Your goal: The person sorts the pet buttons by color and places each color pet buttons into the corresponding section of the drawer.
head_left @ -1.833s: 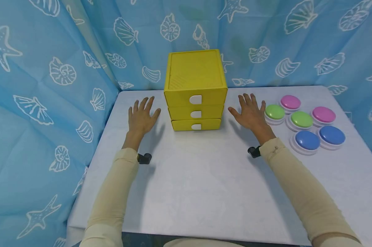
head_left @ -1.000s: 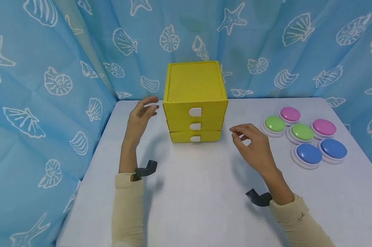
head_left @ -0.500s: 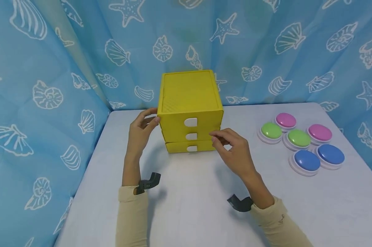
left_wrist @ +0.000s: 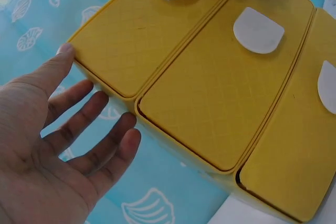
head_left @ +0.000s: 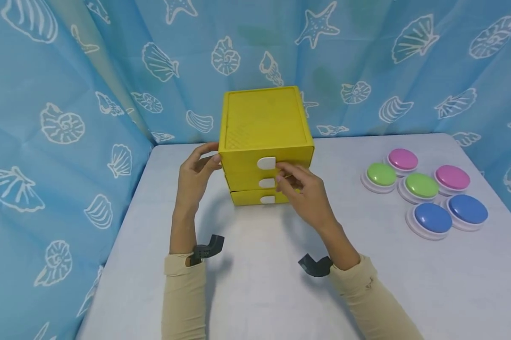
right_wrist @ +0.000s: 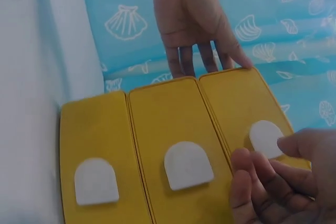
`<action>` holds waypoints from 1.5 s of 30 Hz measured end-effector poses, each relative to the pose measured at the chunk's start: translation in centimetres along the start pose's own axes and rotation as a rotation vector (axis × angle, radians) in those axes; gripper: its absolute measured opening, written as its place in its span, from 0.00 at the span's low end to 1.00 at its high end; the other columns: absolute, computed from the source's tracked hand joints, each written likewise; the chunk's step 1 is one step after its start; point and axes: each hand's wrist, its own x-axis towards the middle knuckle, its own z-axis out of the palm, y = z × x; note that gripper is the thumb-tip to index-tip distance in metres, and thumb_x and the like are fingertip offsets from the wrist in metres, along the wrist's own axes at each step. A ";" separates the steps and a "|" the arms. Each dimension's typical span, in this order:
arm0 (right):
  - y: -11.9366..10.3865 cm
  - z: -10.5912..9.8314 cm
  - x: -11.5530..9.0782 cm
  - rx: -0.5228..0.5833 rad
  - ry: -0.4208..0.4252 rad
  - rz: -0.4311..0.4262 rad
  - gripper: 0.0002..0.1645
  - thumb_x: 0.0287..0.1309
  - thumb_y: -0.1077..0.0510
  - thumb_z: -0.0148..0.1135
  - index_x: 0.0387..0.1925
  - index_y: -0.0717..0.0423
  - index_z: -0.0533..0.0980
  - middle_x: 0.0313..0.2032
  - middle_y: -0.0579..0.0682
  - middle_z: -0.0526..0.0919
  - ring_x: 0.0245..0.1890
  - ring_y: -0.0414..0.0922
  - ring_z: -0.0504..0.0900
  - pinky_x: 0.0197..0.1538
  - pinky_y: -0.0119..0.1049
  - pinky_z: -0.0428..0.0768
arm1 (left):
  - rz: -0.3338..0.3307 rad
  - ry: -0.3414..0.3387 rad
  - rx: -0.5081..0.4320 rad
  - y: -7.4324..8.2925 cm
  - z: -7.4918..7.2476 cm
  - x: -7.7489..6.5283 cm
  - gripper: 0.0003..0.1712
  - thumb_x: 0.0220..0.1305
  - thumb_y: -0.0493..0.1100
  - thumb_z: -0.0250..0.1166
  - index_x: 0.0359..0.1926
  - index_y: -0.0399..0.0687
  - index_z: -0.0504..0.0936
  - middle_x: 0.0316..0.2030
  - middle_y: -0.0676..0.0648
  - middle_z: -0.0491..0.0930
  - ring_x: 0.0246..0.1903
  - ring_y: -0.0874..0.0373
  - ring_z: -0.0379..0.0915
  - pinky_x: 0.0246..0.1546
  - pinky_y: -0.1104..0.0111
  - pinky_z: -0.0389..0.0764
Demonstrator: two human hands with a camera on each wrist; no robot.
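Fingertips of my right hand (head_left: 309, 198) curl at the right edge of the top white handle (head_left: 266, 163); I cannot tell whether they pinch it. My left hand (head_left: 190, 183) is loosely spread, thumb at the left front edge of the yellow drawer unit (head_left: 263, 118), which stands on the far part of the counter (head_left: 255, 274). To its right sit six round buttons (head_left: 422, 185), pink, green and blue; behind hangs a blue shell-patterned curtain (head_left: 255, 23).

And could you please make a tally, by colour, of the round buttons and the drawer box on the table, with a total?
Pink buttons: 2
Green buttons: 2
Blue buttons: 2
Yellow drawer box: 1
Total: 7
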 end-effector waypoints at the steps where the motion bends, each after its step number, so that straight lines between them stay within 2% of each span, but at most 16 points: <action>1: 0.0 0.1 0.1 0.011 0.012 0.012 0.18 0.70 0.53 0.61 0.57 0.56 0.80 0.39 0.48 0.82 0.35 0.45 0.84 0.41 0.31 0.82 | -0.004 0.000 -0.004 -0.1 0.1 0.1 0.26 0.67 0.55 0.66 0.63 0.53 0.78 0.60 0.53 0.76 0.54 0.54 0.77 0.58 0.59 0.77; 3: 0.3 0.4 0.4 0.020 0.060 0.025 0.17 0.69 0.52 0.63 0.52 0.56 0.82 0.37 0.47 0.83 0.33 0.47 0.85 0.39 0.31 0.83 | -0.003 -0.001 -0.013 -0.2 0.3 0.1 0.27 0.67 0.57 0.66 0.63 0.54 0.78 0.59 0.53 0.76 0.53 0.54 0.78 0.58 0.59 0.77; 7: 0.8 1.2 1.1 0.022 0.198 -0.008 0.12 0.64 0.53 0.68 0.41 0.58 0.85 0.31 0.47 0.85 0.27 0.50 0.84 0.32 0.31 0.82 | 0.004 0.000 -0.022 -0.4 0.5 0.2 0.27 0.66 0.58 0.66 0.62 0.55 0.79 0.58 0.53 0.76 0.53 0.54 0.78 0.56 0.60 0.79; 10: 0.9 1.6 1.4 0.020 0.250 -0.022 0.11 0.62 0.53 0.70 0.38 0.58 0.86 0.28 0.47 0.85 0.24 0.50 0.83 0.30 0.30 0.81 | 0.009 0.000 -0.025 -0.2 0.4 0.2 0.26 0.67 0.57 0.65 0.62 0.55 0.79 0.58 0.52 0.76 0.53 0.54 0.78 0.55 0.59 0.80; 16: 0.5 1.7 1.3 0.016 0.243 -0.013 0.11 0.61 0.53 0.71 0.37 0.57 0.87 0.26 0.46 0.85 0.24 0.48 0.83 0.29 0.29 0.81 | -0.010 0.006 -0.021 0.4 0.1 -0.1 0.26 0.67 0.58 0.65 0.62 0.55 0.79 0.58 0.52 0.75 0.53 0.54 0.78 0.54 0.56 0.80; 26: 0.2 1.4 0.8 0.014 0.232 -0.050 0.10 0.61 0.54 0.70 0.37 0.57 0.88 0.28 0.45 0.86 0.24 0.41 0.82 0.29 0.35 0.84 | -0.025 0.008 -0.030 0.3 0.2 -0.2 0.26 0.69 0.57 0.63 0.63 0.54 0.78 0.59 0.51 0.75 0.55 0.54 0.77 0.54 0.61 0.81; 34: 0.3 1.4 0.3 -0.004 0.228 -0.086 0.07 0.61 0.57 0.71 0.37 0.57 0.88 0.27 0.45 0.85 0.25 0.40 0.81 0.28 0.31 0.82 | -0.034 0.010 -0.032 0.2 0.2 -0.3 0.26 0.71 0.53 0.63 0.65 0.50 0.77 0.60 0.49 0.74 0.55 0.53 0.77 0.53 0.59 0.81; 39: 0.1 1.3 0.0 -0.014 0.226 -0.097 0.06 0.60 0.58 0.71 0.36 0.56 0.88 0.25 0.44 0.84 0.25 0.40 0.80 0.29 0.27 0.79 | -0.043 0.008 -0.040 0.2 0.1 -0.5 0.25 0.70 0.54 0.63 0.64 0.52 0.78 0.60 0.50 0.74 0.57 0.54 0.76 0.54 0.58 0.80; 45: 0.0 0.9 -0.3 -0.013 0.213 -0.085 0.06 0.60 0.57 0.72 0.37 0.55 0.88 0.26 0.42 0.84 0.25 0.39 0.80 0.29 0.28 0.80 | -0.048 0.007 -0.028 0.4 0.1 -0.6 0.27 0.67 0.59 0.65 0.64 0.56 0.78 0.60 0.52 0.75 0.57 0.54 0.76 0.58 0.53 0.77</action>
